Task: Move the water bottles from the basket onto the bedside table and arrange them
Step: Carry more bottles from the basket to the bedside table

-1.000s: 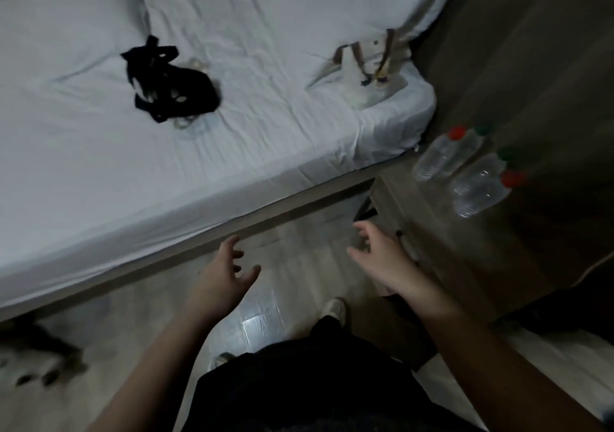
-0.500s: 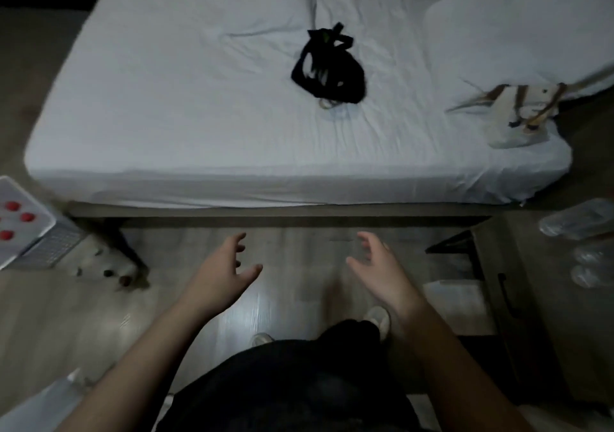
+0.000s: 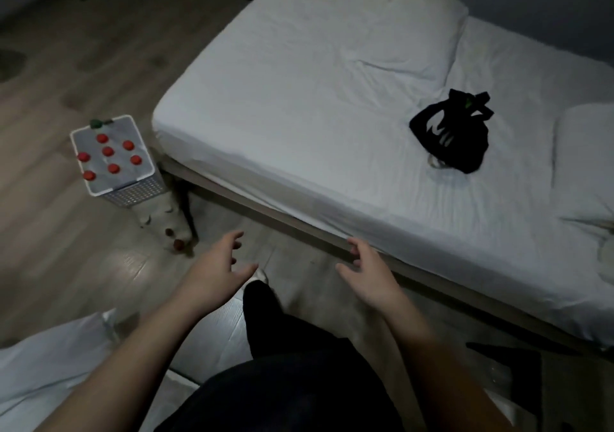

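A white mesh basket (image 3: 134, 193) stands on the floor at the left, by the foot corner of the bed. Several water bottles with red caps (image 3: 108, 151) stand upright inside it, and one green cap (image 3: 97, 123) shows at its far rim. My left hand (image 3: 217, 270) and my right hand (image 3: 367, 270) hover over the floor in front of me, fingers spread and relaxed, holding nothing. Both hands are well short of the basket. The bedside table's corner (image 3: 564, 385) is barely visible at the lower right.
A bed with a white sheet (image 3: 332, 116) fills the right side, with a black bag (image 3: 453, 134) lying on it. A pale object with dark spots (image 3: 166, 222) lies on the floor beside the basket. White bedding (image 3: 50, 365) lies at the lower left.
The view has swung left, away from the bedside table and its bottles, bringing the basket fully into sight. Both hands stay empty in front of me.
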Action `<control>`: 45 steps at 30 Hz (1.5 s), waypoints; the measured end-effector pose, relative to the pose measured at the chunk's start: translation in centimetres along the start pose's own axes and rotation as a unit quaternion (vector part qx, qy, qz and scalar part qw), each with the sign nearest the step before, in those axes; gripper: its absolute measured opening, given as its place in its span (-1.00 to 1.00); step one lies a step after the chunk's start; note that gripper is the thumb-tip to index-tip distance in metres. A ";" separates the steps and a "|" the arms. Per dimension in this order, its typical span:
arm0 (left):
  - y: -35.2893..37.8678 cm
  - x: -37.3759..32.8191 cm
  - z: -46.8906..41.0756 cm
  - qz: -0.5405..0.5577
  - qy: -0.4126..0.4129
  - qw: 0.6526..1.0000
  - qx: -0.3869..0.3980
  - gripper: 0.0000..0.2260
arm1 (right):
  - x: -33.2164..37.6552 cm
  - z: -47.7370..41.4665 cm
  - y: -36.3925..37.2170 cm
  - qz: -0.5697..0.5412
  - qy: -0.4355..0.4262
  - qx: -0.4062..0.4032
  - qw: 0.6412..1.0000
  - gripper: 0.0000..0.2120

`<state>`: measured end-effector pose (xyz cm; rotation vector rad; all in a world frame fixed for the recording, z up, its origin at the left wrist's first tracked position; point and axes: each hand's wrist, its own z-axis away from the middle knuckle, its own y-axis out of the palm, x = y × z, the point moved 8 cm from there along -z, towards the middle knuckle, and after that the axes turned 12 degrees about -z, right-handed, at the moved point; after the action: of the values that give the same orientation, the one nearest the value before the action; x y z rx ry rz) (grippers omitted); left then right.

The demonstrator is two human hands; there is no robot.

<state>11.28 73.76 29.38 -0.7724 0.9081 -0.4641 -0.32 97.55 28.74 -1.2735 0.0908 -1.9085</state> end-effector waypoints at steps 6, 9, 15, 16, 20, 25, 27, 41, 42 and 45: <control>-4.3 5.8 -6.3 0.020 -0.052 0.998 -0.017 -0.42 | 5.2 -8.5 4.5 0.025 -0.008 0.049 0.998 -0.45; -6.9 8.8 -9.3 0.023 -0.080 0.996 -0.017 -0.43 | 8.9 -12.7 6.7 0.040 -0.002 0.077 0.996 -0.45; -11.7 14.6 -13.7 0.053 -0.144 0.988 -0.031 -0.47 | 17.2 -20.1 12.2 0.098 -0.032 0.141 0.985 -0.42; -12.5 15.4 -14.2 0.066 -0.155 0.985 -0.039 -0.46 | 18.6 -21.1 13.2 0.107 -0.042 0.155 0.981 -0.41; -15.1 19.4 -15.8 0.114 -0.200 0.972 -0.056 -0.46 | 23.8 -23.9 17.0 0.148 -0.065 0.200 0.966 -0.43; -18.6 25.4 -18.6 0.145 -0.247 0.956 -0.065 -0.48 | 28.6 -27.1 23.5 0.186 -0.104 0.232 0.949 -0.43; -20.4 28.1 -20.1 0.142 -0.253 0.955 -0.064 -0.49 | 30.4 -28.4 26.6 0.196 -0.106 0.241 0.945 -0.43; -30.7 44.7 -36.1 0.034 -0.154 0.984 0.084 -0.60 | 40.0 -39.2 45.2 0.154 0.019 0.201 0.967 -0.40; -30.2 46.3 -37.6 0.022 -0.154 0.983 0.096 -0.59 | 39.6 -40.2 46.3 0.161 0.030 0.200 0.966 -0.41; -26.8 52.2 -41.7 0.000 -0.164 0.978 0.129 -0.47 | 38.0 -43.2 49.5 0.181 0.069 0.212 0.958 -0.46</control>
<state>3.87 5.88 6.60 -0.5890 0.5271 -0.4294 -11.54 24.24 12.51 -0.7739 -0.0151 -1.5878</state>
